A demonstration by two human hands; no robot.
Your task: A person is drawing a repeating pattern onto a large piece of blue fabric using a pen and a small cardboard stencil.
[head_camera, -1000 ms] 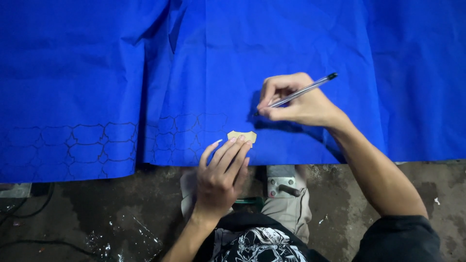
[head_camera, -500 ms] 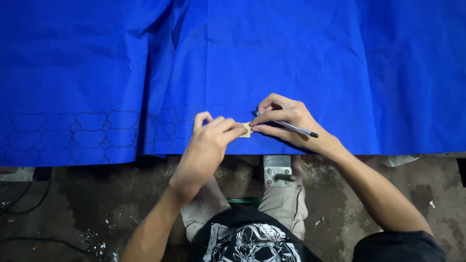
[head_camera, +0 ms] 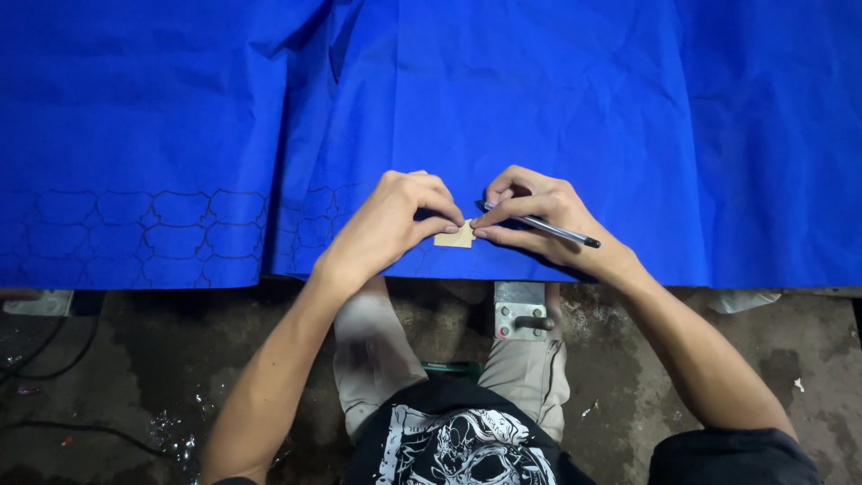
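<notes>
While both hands meet at the cloth's near edge, the scene is set out as follows.
Left hand: the left hand is curled, and its fingertips are pressed onto the small tan template.
Right hand: the right hand is closed around a pen, which is laid flat and pointed away from the left hand; its fingertips are touched to the template's other side.
Template: it is held flat on the blue cloth, between the two hands.
Done: rows of outlined shapes are drawn along the hem, beyond the left hand and up to it.
Left: beyond the right hand the hem is seen unmarked, so about half is judged undone.
Change: a second ago the pen was raised with the right hand apart from the template, held down by the left alone; now both hands are brought together on it.
</notes>
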